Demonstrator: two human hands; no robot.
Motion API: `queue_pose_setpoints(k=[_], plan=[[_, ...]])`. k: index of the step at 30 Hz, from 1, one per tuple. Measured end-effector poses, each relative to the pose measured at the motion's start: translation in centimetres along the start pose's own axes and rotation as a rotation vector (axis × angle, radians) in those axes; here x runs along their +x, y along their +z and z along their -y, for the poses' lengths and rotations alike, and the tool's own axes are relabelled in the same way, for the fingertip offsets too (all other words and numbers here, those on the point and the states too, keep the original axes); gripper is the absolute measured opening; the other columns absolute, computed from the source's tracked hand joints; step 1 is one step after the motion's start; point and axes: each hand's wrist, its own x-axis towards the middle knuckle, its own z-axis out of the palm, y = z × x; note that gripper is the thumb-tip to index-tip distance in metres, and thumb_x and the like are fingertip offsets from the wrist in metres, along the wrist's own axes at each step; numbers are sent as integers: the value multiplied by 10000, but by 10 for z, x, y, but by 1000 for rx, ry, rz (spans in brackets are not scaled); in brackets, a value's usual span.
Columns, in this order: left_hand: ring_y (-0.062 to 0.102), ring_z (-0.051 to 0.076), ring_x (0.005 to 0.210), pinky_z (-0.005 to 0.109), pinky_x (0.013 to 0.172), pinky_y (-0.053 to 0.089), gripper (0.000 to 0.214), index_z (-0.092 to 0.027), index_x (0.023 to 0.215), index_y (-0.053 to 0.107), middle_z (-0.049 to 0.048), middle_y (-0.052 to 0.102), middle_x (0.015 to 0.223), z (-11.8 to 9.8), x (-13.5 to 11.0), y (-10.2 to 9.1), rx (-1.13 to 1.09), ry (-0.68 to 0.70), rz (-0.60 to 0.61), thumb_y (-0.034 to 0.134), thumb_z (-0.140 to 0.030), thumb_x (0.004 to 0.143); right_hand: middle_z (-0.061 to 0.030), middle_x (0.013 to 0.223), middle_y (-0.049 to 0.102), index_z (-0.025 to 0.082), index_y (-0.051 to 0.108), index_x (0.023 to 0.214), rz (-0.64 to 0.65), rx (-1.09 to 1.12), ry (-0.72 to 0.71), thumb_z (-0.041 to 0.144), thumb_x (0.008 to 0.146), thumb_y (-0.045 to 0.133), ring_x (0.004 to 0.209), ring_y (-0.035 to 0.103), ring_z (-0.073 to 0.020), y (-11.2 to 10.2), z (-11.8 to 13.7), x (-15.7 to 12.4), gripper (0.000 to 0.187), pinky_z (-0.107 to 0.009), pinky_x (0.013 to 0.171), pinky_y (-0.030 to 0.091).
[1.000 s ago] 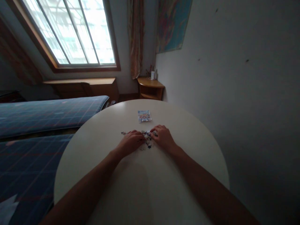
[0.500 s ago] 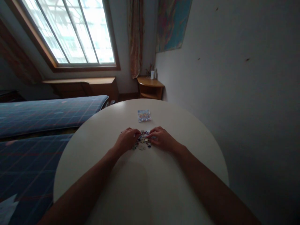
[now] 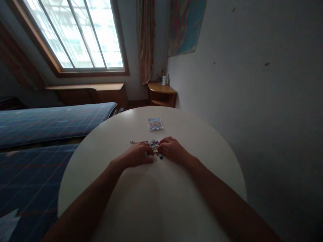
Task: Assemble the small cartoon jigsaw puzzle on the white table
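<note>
A small heap of jigsaw puzzle pieces (image 3: 154,145) lies loose on the round white table (image 3: 191,131), between my two hands. My left hand (image 3: 137,154) rests palm down at the heap's left side. Its thumb is spread from the fingers, and a few pieces show in the gap. At the right side of the heap, my right hand (image 3: 173,149) touches the pieces with bent, slightly parted fingers. What lies under both palms is hidden. Beyond the heap a small printed picture sheet (image 3: 155,124) lies flat.
A blue plaid mattress (image 3: 55,122) stands left of the table, with another plaid surface nearer. The white wall (image 3: 252,101) runs along the right. A wooden corner shelf (image 3: 163,88) and a long wooden desk (image 3: 101,86) stand at the back under the window.
My left hand has shifted toward the near side of the heap and its thumb has spread out, uncovering pieces at the far left. The right hand has barely moved.
</note>
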Motion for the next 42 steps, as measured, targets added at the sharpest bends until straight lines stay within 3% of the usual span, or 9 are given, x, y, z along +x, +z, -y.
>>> queue_pose_setpoints(k=[5, 10, 17, 24, 32, 38, 42], plan=[[634, 189, 879, 282, 826, 436, 60, -224, 895, 741, 27, 710, 920, -3, 3, 3, 17, 71, 33, 694, -245, 865, -68, 1065, 711, 218, 745, 933, -11, -53, 23, 260, 900, 683, 1020, 590, -222, 0, 6, 4, 82, -375, 931, 440], [632, 182, 851, 293, 825, 433, 162, -194, 878, 730, 46, 710, 895, -4, 4, 3, 62, 100, 7, 590, -237, 948, -81, 1063, 707, 185, 724, 943, -38, -70, 98, 239, 910, 652, 1015, 586, -226, -11, 4, 4, 96, -381, 936, 437], [615, 192, 869, 284, 795, 445, 150, -204, 869, 724, 44, 703, 887, 2, 3, 7, 65, -4, -73, 591, -243, 927, -79, 1067, 689, 207, 735, 871, -14, -87, 170, 201, 805, 741, 1048, 577, -250, -21, -8, -3, 67, -414, 967, 421], [624, 172, 812, 260, 723, 437, 96, -232, 883, 708, 17, 692, 910, 3, 1, 0, 100, -178, -124, 621, -204, 853, -69, 1046, 690, 247, 767, 861, 84, 14, 39, 317, 774, 799, 1064, 575, -239, -32, 2, -5, 116, -429, 983, 393], [647, 196, 822, 277, 728, 443, 154, -272, 906, 743, 0, 716, 922, -2, -5, -9, 90, -168, 68, 736, -373, 789, -69, 1045, 706, 259, 783, 830, 161, 40, 34, 362, 720, 838, 1064, 577, -248, -36, 4, -5, 160, -422, 969, 405], [657, 189, 888, 269, 811, 456, 126, -258, 899, 764, 12, 722, 966, -4, -4, -8, 7, -108, 110, 739, -338, 806, -55, 935, 725, 231, 769, 767, 143, 34, -12, 272, 762, 794, 980, 597, -220, -37, 4, -4, 48, -372, 911, 437], [653, 180, 859, 261, 811, 460, 92, -232, 884, 770, 23, 725, 930, -4, -5, -9, -59, -57, 164, 720, -277, 821, -68, 928, 726, 200, 742, 760, 78, 41, -35, 221, 828, 719, 961, 594, -209, -37, 1, -5, 75, -359, 900, 455]])
